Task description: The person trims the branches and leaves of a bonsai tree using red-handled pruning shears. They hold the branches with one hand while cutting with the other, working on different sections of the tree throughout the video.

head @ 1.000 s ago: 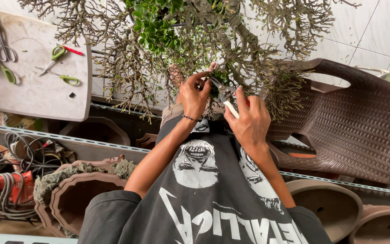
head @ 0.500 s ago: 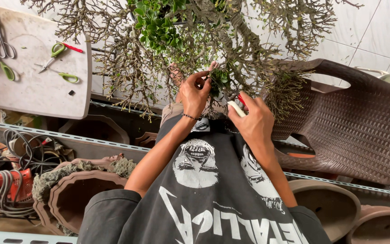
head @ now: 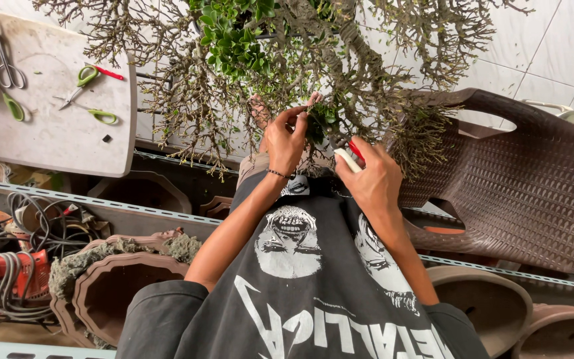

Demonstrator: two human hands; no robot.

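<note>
A bonsai tree (head: 280,60) with bare twiggy branches and green leaf clusters fills the top of the head view. My left hand (head: 286,139) pinches a small leafy sprig (head: 319,119) on one of its branches. Just to the right, my right hand (head: 370,176) grips a pair of small shears with red and white handles (head: 350,156), the blades pointing up into the foliage and mostly hidden by twigs.
A pale stool top (head: 48,113) at left carries green-handled scissors (head: 91,96) and metal shears (head: 4,60). A brown woven plastic chair (head: 519,179) stands at right. Brown empty pots (head: 114,292) and tangled cables (head: 28,233) lie below, with more pots (head: 486,306) at lower right.
Both hands have drifted slightly rightward along the branch. The right hand has turned the shears so the red handle shows, and the left fingers have closed on the sprig.
</note>
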